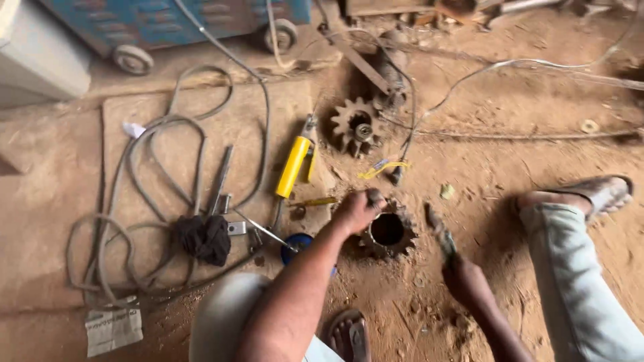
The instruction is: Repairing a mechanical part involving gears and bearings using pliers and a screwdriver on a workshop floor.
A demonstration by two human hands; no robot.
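We steadied the gear with our left hand closed on its rim, while our right hand, just right of the gear, gripped a tool; striking next seemed to need careful aim.

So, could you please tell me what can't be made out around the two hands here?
- Head view: the left hand covers the near rim of the gear on the ground.
- The tool in the right hand is motion-blurred; its kind is unclear.
- The blue round object is partly hidden behind the left forearm.
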